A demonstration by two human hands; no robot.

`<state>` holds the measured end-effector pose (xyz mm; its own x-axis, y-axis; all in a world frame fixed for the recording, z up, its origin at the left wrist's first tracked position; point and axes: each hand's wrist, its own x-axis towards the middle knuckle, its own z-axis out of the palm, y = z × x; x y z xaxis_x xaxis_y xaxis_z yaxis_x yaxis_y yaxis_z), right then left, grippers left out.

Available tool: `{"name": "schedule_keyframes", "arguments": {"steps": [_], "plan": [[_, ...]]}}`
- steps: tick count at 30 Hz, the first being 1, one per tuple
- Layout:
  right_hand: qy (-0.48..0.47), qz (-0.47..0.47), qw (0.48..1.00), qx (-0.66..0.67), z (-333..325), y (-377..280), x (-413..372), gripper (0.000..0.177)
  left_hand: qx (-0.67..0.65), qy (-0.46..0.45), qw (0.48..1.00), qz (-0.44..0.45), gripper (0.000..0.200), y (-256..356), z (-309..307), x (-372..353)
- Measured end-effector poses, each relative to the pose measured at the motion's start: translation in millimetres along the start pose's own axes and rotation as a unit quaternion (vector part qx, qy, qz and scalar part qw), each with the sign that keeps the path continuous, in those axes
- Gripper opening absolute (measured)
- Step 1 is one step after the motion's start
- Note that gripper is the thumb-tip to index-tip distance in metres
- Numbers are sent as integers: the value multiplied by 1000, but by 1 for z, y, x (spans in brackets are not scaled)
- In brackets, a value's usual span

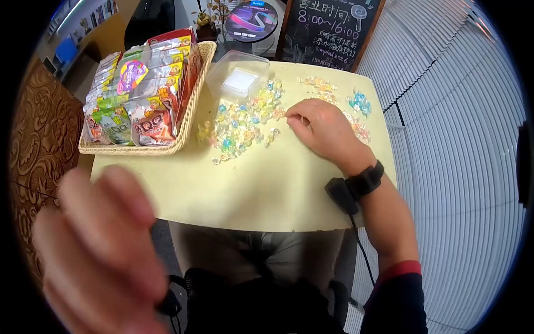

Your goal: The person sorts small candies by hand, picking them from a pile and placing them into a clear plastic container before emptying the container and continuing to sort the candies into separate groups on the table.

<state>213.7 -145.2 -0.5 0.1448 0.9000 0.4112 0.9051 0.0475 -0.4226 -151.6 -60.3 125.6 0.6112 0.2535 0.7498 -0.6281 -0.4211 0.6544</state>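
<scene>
Small see-through coloured beads [239,125] lie in a loose heap of yellow, blue and clear ones mid-table. At the heap's right edge, my right hand [328,125] rests low with thumb and fingers pinched together; whatever is between the fingertips is too small to make out. Beyond and beside that hand are smaller groups: blue beads [359,103], orange-yellow beads [319,83], and pinkish beads [360,131], partly hidden by the hand. My left hand [100,245] is raised close to the camera, away from the table, its fingers bent and blurred.
A wicker basket [167,149] of snack packets stands at the table's left. Behind the heap is a clear plastic box [222,75]. A chalkboard [328,33] and a round box [252,22] are at the back. A cable [362,250] hangs from the black wristband [366,181].
</scene>
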Motion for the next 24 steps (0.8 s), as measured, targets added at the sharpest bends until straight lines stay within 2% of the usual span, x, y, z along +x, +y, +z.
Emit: {"name": "schedule_keyframes", "arguments": {"steps": [1, 2, 6, 7, 8, 9, 10, 11, 12, 14, 17, 18, 20, 22, 24], "plan": [[-2, 0, 1000, 0, 0, 0, -1, 17, 103, 26, 993, -52, 18, 22, -4, 3], [-4, 0, 1000, 0, 1, 0, -2, 17, 150, 62, 987, 10, 16, 18, -1, -2], [27, 15, 1000, -3, 0, -3, 1, 17, 124, 121, 983, 63, 12, -19, 23, 10], [39, 28, 999, -12, -1, -3, 1, 17, 113, 96, 989, 27, 15, -28, 22, 14], [41, 23, 999, -8, 0, -3, 1, 17, 222, -23, 975, -9, 18, -36, 11, 23], [46, 32, 998, -11, 0, -2, 1, 17, 273, -115, 953, -64, 35, -45, 9, 32], [50, 41, 998, -15, 1, -1, 0, 17, 399, -160, 899, -81, 57, -57, 13, 31], [51, 38, 998, -12, 1, -1, 0, 17, 432, -184, 877, -105, 74, -70, 19, 27], [49, 35, 998, -12, 0, -2, 0, 16, 437, -183, 874, -105, 74, -87, 21, 16], [48, 28, 998, -7, 1, -3, 0, 16, 452, -191, 847, -202, 92, -120, 20, -9], [33, 33, 999, -1, 2, -2, 0, 16, 488, -199, 817, -236, 101, -151, 16, -29], [29, 30, 999, -3, 2, -1, -1, 16, 490, -199, 815, -238, 101, -156, 15, -29], [23, 28, 999, -3, 3, -2, -2, 16, 433, -166, 823, -329, 103, -168, 12, -27], [15, 20, 1000, -2, 2, -2, -2, 16, 459, -175, 808, -325, 105, -179, 10, -24], [16, 9, 1000, -2, 3, -1, -2, 16, 393, -136, 841, -347, 104, -184, 14, -20]]}}
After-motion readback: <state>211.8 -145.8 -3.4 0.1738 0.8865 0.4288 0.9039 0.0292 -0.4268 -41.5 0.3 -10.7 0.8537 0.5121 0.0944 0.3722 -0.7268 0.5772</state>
